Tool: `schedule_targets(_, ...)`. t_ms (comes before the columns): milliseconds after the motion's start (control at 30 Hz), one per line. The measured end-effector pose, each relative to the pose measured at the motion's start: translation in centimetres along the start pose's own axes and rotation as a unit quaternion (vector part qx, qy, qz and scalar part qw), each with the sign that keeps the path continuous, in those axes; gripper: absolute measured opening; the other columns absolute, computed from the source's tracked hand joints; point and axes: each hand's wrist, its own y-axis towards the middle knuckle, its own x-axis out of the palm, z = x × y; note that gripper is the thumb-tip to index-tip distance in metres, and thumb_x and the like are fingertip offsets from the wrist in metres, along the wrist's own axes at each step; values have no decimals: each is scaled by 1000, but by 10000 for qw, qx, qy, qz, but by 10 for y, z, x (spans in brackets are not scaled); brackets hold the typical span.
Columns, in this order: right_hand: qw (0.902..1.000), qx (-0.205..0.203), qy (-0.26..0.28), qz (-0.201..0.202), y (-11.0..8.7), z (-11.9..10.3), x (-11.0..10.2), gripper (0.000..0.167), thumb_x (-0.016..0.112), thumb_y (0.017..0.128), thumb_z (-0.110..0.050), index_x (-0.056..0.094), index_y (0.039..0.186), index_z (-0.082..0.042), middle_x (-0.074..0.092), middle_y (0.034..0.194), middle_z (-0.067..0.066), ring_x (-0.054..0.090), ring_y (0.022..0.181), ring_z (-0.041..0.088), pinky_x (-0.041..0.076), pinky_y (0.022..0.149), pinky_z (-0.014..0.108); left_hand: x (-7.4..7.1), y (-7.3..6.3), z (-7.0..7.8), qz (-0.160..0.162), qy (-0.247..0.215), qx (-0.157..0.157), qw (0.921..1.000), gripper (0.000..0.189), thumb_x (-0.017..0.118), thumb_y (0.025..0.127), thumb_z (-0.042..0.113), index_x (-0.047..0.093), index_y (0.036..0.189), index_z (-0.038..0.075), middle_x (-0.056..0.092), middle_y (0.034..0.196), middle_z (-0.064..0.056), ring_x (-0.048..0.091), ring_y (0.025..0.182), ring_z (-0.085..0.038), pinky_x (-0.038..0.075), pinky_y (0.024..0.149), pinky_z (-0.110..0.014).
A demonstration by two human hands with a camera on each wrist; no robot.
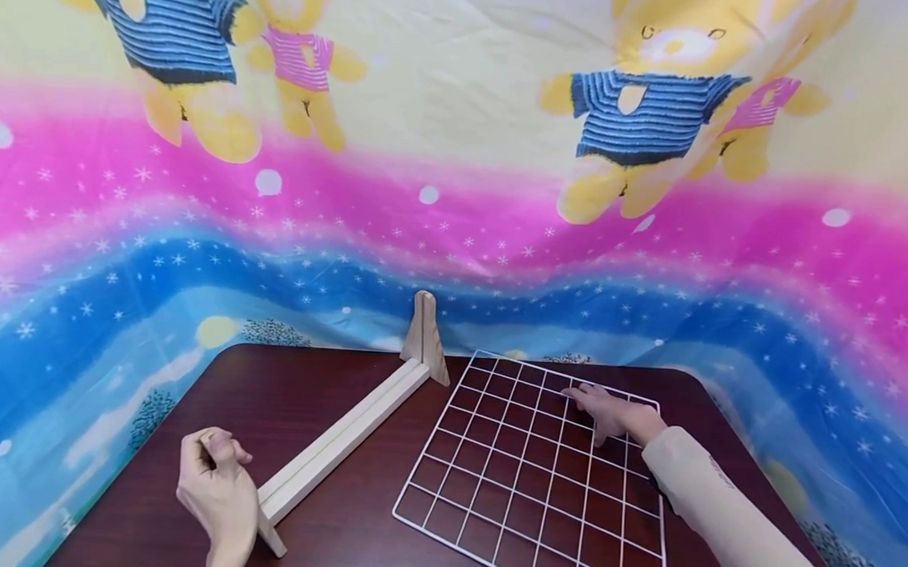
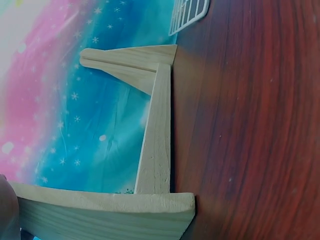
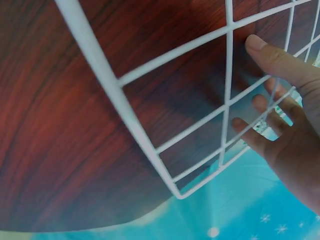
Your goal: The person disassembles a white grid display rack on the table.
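A pale wooden stand (image 1: 343,440) has a long crossbar joining two tapered end pieces. My left hand (image 1: 217,488) has its fingers curled at the near end piece (image 2: 110,207); the upper part of this piece is hidden by the hand in the head view. In the left wrist view, a bit of the hand covers the end piece's narrow tip. To the right, a white wire grid (image 1: 533,478) spreads over the table. My right hand (image 1: 605,412) is at its far right part, fingers loosely extended among the wires, thumb (image 3: 280,60) held apart from them.
The dark red-brown table (image 1: 308,378) has rounded far corners. A hanging cloth (image 1: 425,241) printed with bears and snowflakes surrounds the table's back and sides. The stand's far end piece (image 1: 425,341) rises near the table's back edge, close to the grid's far left corner.
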Motion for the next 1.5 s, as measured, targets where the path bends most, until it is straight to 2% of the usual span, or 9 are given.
schedule_targets(167, 9984, 230, -386, -354, -2, -8, -5, 93, 83, 64, 6, 35, 143, 3, 29, 143, 34, 23, 131, 54, 38, 95, 61, -1, -2, 1, -22, 162, 7, 9999, 30, 49, 97, 19, 57, 86, -7, 52, 53, 5, 49, 48, 5, 36, 62, -14)
schedule_targets(400, 9954, 571, -517, -568, -1, -15, -8, 90, 80, 69, 9, 35, 146, -2, 24, 146, 30, 26, 131, 49, 45, 85, 52, -3, -1, 0, -185, 166, 88, 9997, 29, 49, 97, 18, 57, 84, -7, 54, 53, 1, 51, 48, 4, 38, 60, -13)
schedule_targets(533, 9954, 638, -496, -512, -2, -18, -8, 89, 78, 70, 11, 36, 147, -4, 25, 143, 29, 29, 128, 47, 47, 75, 46, -7, 0, -1, -343, 191, 142, 9991, 28, 51, 96, 17, 56, 83, -7, 55, 53, 1, 52, 52, 2, 36, 59, -14)
schedule_targets(900, 9970, 680, -168, -321, -4, -14, -2, 84, 71, 71, 17, 41, 146, -5, 26, 143, 28, 28, 130, 46, 44, 70, 45, -13, 2, -2, -599, 179, 114, 9980, 27, 54, 97, 15, 56, 82, -6, 58, 55, 1, 53, 55, 4, 36, 60, -12)
schedule_targets(1133, 9987, 364, -260, 241, -11, -11, 10, 71, 69, 76, 14, 44, 141, 0, 35, 134, 30, 38, 119, 47, 45, 68, 42, -21, 6, -3, -1236, -13, -155, 9922, 21, 56, 98, 12, 56, 89, -7, 60, 60, 0, 55, 56, -6, 37, 54, -14)
schedule_targets(1233, 9971, 279, -214, 679, -22, -15, 17, 63, 71, 79, 8, 48, 138, 1, 42, 127, 27, 42, 115, 45, 47, 66, 41, -26, 9, -3, -1711, -437, -442, 9833, 15, 54, 98, 6, 55, 95, -10, 61, 65, 0, 58, 59, -8, 43, 56, -13)
schedule_targets(1333, 9941, 332, -30, 1030, -35, -27, 24, 59, 72, 82, 0, 50, 137, -2, 46, 124, 22, 46, 112, 41, 49, 64, 40, -32, 14, -4, -2249, -1132, -761, 9648, 14, 51, 98, -3, 51, 103, -15, 64, 72, -2, 62, 66, -10, 50, 63, -15)
schedule_targets(1433, 9913, 207, 60, 1300, -48, -45, 30, 56, 74, 83, -7, 52, 135, -3, 49, 122, 19, 50, 108, 38, 50, 67, 43, -39, 21, -8, -2933, -1711, -841, 9368, 17, 46, 97, -9, 45, 110, -20, 67, 82, -5, 64, 73, -13, 52, 72, -18)
schedule_targets(1500, 9896, 79, 114, 1428, -55, -57, 35, 54, 74, 84, -10, 54, 133, -2, 50, 120, 17, 51, 107, 36, 51, 72, 45, -44, 28, -12, -3550, -1967, -683, 9114, 21, 43, 97, -13, 41, 117, -19, 69, 91, -7, 66, 82, -14, 51, 79, -19)
